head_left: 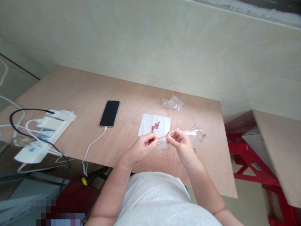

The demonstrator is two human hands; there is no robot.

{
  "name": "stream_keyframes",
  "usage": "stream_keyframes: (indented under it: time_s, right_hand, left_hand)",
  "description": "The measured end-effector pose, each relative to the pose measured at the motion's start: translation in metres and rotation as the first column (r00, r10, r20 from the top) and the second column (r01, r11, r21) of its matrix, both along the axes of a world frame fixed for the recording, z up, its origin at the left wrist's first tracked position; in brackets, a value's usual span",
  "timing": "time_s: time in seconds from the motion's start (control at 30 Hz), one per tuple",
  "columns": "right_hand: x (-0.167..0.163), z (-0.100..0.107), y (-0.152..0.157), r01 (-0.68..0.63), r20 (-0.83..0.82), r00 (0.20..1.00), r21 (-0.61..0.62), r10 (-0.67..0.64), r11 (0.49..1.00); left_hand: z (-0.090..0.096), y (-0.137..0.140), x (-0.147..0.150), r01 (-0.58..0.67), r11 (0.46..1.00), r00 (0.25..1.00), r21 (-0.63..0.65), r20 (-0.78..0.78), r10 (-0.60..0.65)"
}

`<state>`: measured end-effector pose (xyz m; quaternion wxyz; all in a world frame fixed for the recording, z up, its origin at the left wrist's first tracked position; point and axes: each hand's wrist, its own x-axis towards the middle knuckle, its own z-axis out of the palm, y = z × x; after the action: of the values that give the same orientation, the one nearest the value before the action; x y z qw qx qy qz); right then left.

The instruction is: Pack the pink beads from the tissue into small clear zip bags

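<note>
A thin red cord [162,137] is stretched between my two hands above the near part of the table. My left hand [146,144] pinches one end of it, and my right hand [180,141] pinches the other. Just beyond my left hand lies a white paper sheet [145,123] with pink and brownish-gold beads [155,126] on it. Clear plastic bags [194,135] with small pink pieces lie under and beside my right hand, which partly hides them.
Another clear bag [174,103] lies near the wall. To the left are a black phone [109,113] on a white cable [94,142] and a white power strip [47,138] with several cords. Red stools [251,163] stand right of the wooden table [131,94].
</note>
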<state>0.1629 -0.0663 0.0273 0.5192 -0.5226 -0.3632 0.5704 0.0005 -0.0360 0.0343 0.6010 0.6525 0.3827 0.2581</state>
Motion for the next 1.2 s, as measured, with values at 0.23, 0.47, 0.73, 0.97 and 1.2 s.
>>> stream_keyframes:
  time_s: [0.23,0.47,0.73,0.97,1.2]
  right_hand:
    - [0.003,0.003,-0.001,-0.158,-0.101,0.983,-0.072,0.15,0.985]
    - [-0.005,-0.003,-0.002,-0.107,-0.048,0.993,-0.054,0.105,0.993]
    - [-0.005,-0.003,0.001,-0.128,-0.06,0.991,-0.101,0.122,0.987]
    - [0.007,-0.002,0.004,-0.132,-0.087,0.988,-0.057,0.127,0.99]
    - [-0.001,0.003,0.002,-0.145,-0.054,0.988,-0.046,0.143,0.988]
  left_hand:
    - [-0.003,0.0,-0.001,-0.043,0.997,0.999,0.067,-0.029,0.045]
    - [-0.003,-0.002,0.003,0.092,0.991,0.994,-0.095,0.061,-0.086]
    - [-0.005,0.0,0.001,0.043,0.997,0.999,0.062,-0.019,-0.042]
    - [-0.006,0.003,-0.005,0.059,0.997,0.998,-0.043,0.001,-0.059]
    - [-0.004,0.004,0.002,0.204,0.974,0.979,-0.103,0.01,-0.204]
